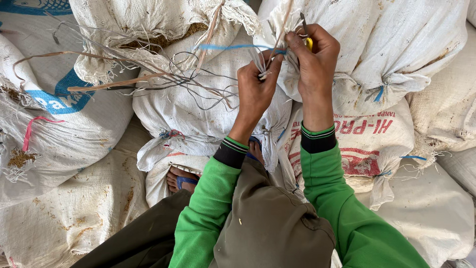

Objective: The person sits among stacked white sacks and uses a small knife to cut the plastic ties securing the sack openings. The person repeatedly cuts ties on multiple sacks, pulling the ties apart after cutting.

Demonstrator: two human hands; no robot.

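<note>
A thin blue strip runs nearly level, left to right, above the sacks' far middle, its right end pinched with frayed white strands by the left hand. The right hand closes on what may be a yellow-handled tool. White woven sacks fill the scene.

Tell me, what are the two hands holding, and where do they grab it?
The left hand pinches the gathered top of a white woven sack. The right hand holds a blue strip by its end, plus a small yellow-handled tool, mostly hidden in the grip.
</note>
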